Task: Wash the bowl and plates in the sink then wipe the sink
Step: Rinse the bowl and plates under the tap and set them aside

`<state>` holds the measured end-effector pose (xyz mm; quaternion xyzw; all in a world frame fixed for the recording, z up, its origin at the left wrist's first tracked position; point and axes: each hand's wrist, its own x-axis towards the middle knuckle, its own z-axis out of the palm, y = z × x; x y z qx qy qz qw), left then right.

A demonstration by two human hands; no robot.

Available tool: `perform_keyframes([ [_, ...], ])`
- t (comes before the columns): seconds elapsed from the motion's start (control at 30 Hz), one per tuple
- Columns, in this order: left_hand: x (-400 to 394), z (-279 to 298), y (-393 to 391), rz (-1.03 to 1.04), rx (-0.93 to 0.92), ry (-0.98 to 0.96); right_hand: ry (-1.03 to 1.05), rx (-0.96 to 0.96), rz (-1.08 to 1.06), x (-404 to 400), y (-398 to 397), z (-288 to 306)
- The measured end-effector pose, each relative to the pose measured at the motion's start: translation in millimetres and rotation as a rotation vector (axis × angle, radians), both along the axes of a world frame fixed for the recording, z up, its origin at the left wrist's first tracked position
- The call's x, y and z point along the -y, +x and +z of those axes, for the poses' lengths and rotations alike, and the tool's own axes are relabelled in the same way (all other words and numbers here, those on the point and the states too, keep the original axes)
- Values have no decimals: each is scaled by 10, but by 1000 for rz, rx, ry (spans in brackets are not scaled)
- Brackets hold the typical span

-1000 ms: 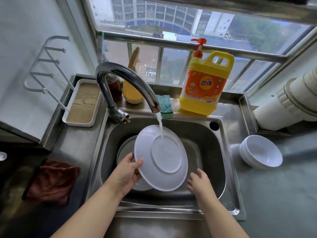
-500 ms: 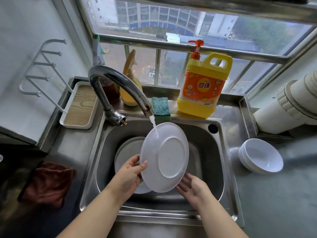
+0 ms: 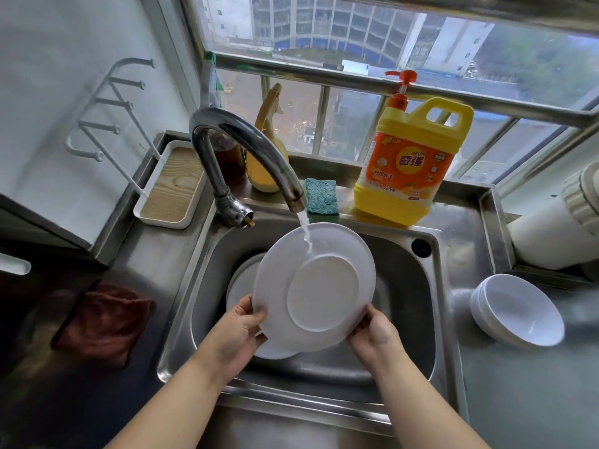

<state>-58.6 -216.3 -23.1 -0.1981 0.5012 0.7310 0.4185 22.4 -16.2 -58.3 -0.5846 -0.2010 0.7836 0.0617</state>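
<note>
I hold a white plate (image 3: 314,286) tilted over the steel sink (image 3: 418,319), its underside facing me. Water from the curved tap (image 3: 246,150) runs onto its upper part. My left hand (image 3: 238,332) grips the plate's lower left rim, thumb on the face. On the lower right rim, my right hand (image 3: 372,332) grips it with the fingers hidden behind. A second white plate (image 3: 241,283) lies in the sink beneath, mostly covered. White bowls (image 3: 518,311) are stacked on the counter to the right.
A blue-green sponge (image 3: 321,196) and a yellow detergent jug (image 3: 411,163) stand behind the sink, with a yellow spray bottle (image 3: 267,147). A brown cloth (image 3: 103,322) lies on the left counter. A white tray (image 3: 171,186) with a rack sits at the back left.
My right hand has come up from below and taken hold of the plate's lower right rim. The plate has turned so the water lands higher on its back.
</note>
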Motion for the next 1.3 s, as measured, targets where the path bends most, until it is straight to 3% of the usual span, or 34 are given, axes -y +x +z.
perform_keyframes([
  [0.23,63,-143,-29,-50,81,-174,122,-101,-31,11,-116,78],
  [0.67,-102,-167,-21,-36,36,-283,794,3,474,155,-45,337],
  [0.83,-114,-177,16,-78,69,-333,965,12,570,278,-89,391],
  [1.1,-71,-171,90,-88,104,-376,1035,53,627,418,-250,596],
  [1.3,-48,-153,124,-62,81,-431,756,147,520,400,-392,577],
])
